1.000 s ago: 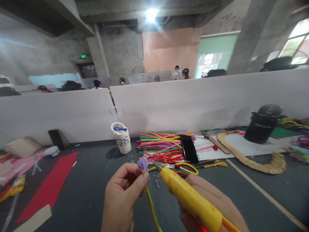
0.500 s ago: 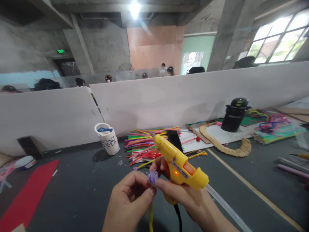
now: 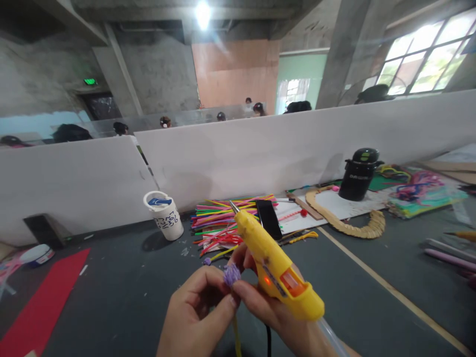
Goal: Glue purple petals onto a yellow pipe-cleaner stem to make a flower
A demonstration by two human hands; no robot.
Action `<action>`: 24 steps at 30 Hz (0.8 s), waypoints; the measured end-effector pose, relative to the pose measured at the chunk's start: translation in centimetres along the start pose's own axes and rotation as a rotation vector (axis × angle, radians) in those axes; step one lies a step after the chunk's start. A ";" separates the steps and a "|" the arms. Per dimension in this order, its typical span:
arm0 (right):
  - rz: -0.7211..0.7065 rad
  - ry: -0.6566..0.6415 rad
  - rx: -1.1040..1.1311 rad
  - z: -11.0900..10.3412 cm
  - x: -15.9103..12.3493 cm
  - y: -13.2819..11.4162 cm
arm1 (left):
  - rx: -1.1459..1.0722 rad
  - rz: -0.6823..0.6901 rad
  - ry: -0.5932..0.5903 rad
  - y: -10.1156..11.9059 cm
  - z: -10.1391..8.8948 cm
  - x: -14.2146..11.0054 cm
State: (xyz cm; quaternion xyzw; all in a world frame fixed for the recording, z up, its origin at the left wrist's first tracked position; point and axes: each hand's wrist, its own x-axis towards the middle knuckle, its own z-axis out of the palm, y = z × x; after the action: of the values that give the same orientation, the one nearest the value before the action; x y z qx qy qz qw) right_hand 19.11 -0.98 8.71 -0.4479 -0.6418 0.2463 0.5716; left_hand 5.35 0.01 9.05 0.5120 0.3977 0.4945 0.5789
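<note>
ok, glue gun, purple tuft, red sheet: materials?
Glue gun: likely plastic, satin yellow with soft highlights; its grey, tapered nozzle looks metal.
Purple tuft: probably fuzzy fibre, since fine strands show.
Red sheet: flat, matte, so paper or felt; can't tell.

Table (image 3: 122, 307), dark grey. Along the far edge, left to right: black block (image 3: 43, 230), upright; white cup (image 3: 167, 223); pipe cleaners (image 3: 211, 218), heaped, assorted colours; white board (image 3: 342, 207), flat. Toward the left edge: jar (image 3: 37, 254), lidded; red strip (image 3: 44, 305). Toward the right edge: purple rod (image 3: 448, 260). Scraps (image 3: 84, 270) lie scattered.
</note>
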 end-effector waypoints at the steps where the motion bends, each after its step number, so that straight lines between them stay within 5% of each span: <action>1: -0.010 0.000 -0.001 0.0 0.0 0.1 | -0.021 -0.008 -0.018 0.0 0.0 0.1; 10: -0.068 0.084 0.016 0.3 -0.9 0.6 | -0.237 -0.315 -0.147 -0.3 -1.0 0.8; 17: -0.169 -0.025 -0.001 0.0 -0.1 0.5 | 0.007 0.199 -0.043 -0.1 -0.9 0.5; 24: -0.338 0.062 0.084 1.3 -0.9 2.7 | 0.017 0.289 -0.069 -0.5 -1.2 0.2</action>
State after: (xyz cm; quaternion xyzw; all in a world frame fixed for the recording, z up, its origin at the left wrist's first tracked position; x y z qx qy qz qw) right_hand 18.63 -0.19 5.71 -0.3167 -0.6794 0.1592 0.6425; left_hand 4.32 0.48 8.34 0.5855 0.3038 0.5513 0.5109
